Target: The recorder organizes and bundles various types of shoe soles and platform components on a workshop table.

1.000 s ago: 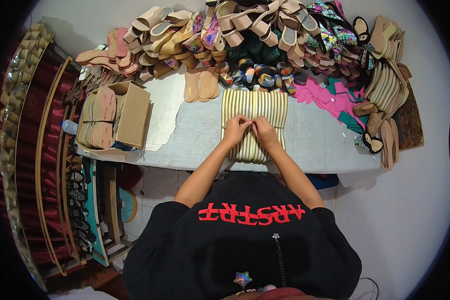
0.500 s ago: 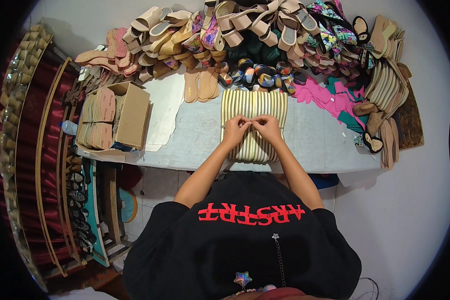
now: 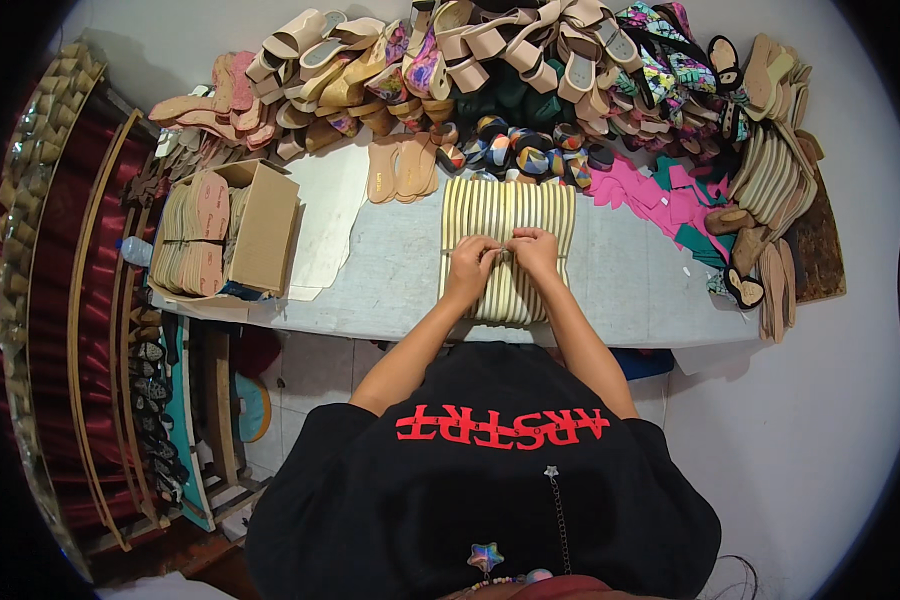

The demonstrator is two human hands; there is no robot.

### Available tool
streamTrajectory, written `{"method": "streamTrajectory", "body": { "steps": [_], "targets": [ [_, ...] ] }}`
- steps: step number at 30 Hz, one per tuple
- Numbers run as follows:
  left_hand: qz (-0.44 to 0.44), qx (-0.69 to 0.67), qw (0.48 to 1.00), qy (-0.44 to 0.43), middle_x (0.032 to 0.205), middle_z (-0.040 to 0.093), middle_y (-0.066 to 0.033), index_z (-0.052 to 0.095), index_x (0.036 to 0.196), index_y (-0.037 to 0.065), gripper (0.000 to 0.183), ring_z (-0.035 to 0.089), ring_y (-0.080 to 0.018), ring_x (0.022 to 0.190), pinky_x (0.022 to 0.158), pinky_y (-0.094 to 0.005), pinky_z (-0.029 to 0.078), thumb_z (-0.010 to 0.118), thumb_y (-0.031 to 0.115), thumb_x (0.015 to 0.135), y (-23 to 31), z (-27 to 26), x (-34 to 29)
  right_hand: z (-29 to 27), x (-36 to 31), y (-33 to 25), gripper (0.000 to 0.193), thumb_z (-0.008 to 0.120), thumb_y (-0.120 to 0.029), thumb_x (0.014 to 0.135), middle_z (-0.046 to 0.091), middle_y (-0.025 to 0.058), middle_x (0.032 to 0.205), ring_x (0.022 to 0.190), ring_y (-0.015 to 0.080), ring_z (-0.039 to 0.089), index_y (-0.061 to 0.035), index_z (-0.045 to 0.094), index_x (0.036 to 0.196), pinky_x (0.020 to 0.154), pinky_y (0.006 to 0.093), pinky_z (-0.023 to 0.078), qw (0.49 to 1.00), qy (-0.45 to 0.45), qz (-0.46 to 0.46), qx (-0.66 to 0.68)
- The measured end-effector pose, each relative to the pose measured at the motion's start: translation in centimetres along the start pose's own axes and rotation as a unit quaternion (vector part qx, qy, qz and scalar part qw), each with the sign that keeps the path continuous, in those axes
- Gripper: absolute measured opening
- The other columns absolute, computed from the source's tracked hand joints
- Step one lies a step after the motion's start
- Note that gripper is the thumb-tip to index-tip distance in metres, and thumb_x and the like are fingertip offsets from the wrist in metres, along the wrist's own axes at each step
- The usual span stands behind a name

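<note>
A bundle of cream and brown striped shoe soles (image 3: 510, 208), seen edge-on, lies on the table in front of me. A thin dark cord (image 3: 503, 254) runs across its middle. My left hand (image 3: 473, 268) is closed in a pinch on the cord at the centre of the bundle. My right hand (image 3: 536, 254) pinches it just to the right, fingertips a short way from the left ones. Fine detail of the cord ends is hidden by my fingers.
A cardboard box (image 3: 268, 235) of tied insoles stands at left beside white sheets (image 3: 322, 235). Tan insoles (image 3: 400, 168), patterned heels (image 3: 520, 148) and heaped sandals (image 3: 450, 60) line the back. Pink pieces (image 3: 660, 197) and more striped soles (image 3: 775, 180) lie right.
My fingertips have come slightly apart. The right hand has shifted a little to the right and up, while the left stays nearly in place.
</note>
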State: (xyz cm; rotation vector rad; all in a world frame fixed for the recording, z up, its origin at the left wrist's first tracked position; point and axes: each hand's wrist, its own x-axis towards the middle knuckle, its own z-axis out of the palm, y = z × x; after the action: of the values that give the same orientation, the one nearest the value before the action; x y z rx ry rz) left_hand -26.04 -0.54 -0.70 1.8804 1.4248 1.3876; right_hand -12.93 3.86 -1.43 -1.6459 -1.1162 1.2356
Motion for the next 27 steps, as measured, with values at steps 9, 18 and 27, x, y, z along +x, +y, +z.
{"method": "streamTrajectory", "body": {
  "steps": [9, 18, 27],
  "targets": [
    [0.011, 0.153, 0.988, 0.007, 0.078, 0.062, -0.0050, 0.061, 0.075, 0.006, 0.006, 0.054, -0.0233, 0.073, 0.066, -0.0345, 0.038, 0.064, 0.008, 0.071, 1.6, -0.2, -0.3, 0.5, -1.5, -0.1, 0.021, 0.065, -0.004, 0.063, 0.065, 0.0108, 0.069, 0.064, 0.0168, 0.062, 0.0016, 0.062, 0.083, 0.061, 0.0270, 0.048, 0.996, 0.083, -0.038, -0.027],
    [0.023, 0.181, 0.983, 0.024, 0.075, 0.061, -0.0009, 0.061, 0.073, 0.010, 0.004, 0.051, -0.0212, 0.071, 0.064, -0.0346, 0.034, 0.064, 0.011, 0.071, 0.9, -0.3, -0.9, 0.9, -2.5, -0.6, 0.010, 0.058, -0.004, 0.070, 0.062, 0.0152, 0.068, 0.065, 0.0280, 0.061, 0.0010, 0.059, 0.079, 0.064, 0.0353, 0.048, 0.970, 0.149, -0.161, -0.105],
    [-0.016, 0.205, 0.977, 0.056, 0.084, 0.058, 0.0001, 0.062, 0.070, 0.008, 0.003, 0.048, -0.0219, 0.081, 0.067, -0.0358, 0.033, 0.064, 0.010, 0.069, 1.3, -0.4, -1.1, 0.5, -3.1, -0.4, 0.010, 0.054, -0.005, 0.074, 0.057, 0.0182, 0.069, 0.065, 0.0345, 0.058, 0.0012, 0.049, 0.081, 0.061, 0.0410, 0.045, 0.960, 0.162, -0.187, -0.132]
  ]
}}
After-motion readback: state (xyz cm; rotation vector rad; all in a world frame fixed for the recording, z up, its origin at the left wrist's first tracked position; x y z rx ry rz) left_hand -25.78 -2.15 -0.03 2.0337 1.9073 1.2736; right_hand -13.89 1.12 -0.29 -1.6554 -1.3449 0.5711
